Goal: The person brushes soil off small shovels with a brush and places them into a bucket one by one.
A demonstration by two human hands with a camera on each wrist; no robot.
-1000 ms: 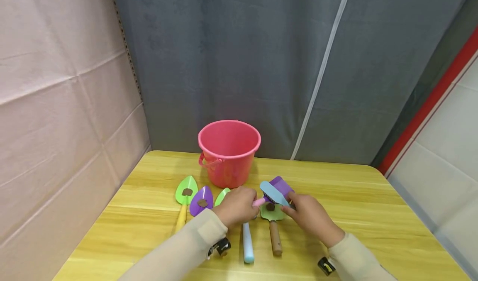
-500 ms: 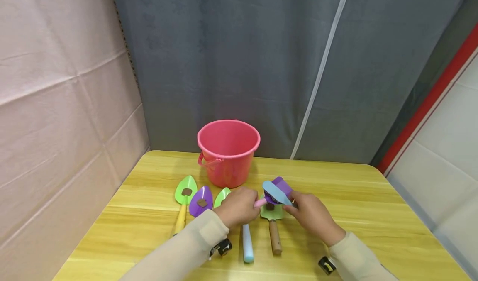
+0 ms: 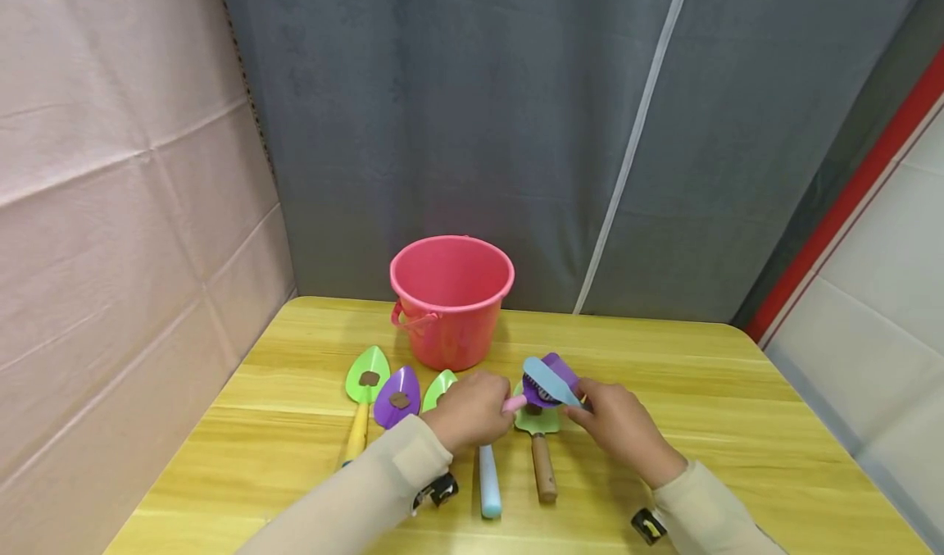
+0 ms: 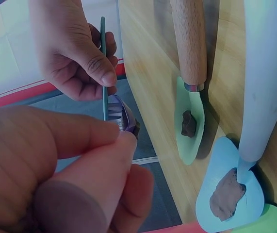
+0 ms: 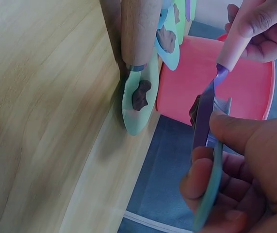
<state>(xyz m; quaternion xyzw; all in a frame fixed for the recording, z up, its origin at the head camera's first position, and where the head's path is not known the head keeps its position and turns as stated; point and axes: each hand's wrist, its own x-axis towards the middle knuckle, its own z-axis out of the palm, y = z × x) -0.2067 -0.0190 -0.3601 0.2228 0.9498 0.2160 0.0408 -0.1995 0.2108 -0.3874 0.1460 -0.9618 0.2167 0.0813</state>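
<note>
My left hand grips the pink handle of a small trowel with a purple blade. A dark brown clump sticks to one face of that blade. My right hand pinches a light blue brush between thumb and fingers. The brush's pale bristles touch or nearly touch the blade's other face. Both tools are held above the table, over a pale green trowel with a wooden handle. My left hand partly hides the light blue trowel's handle.
A pink bucket stands behind the hands on the wooden table. To the left lie a green trowel with a yellow handle, a purple one and another green one. Several blades carry brown clumps. A grey curtain hangs behind.
The brush and my right hand have shifted slightly right and toward me along the purple blade. My left hand stays nearly in place, holding the trowel's handle.
</note>
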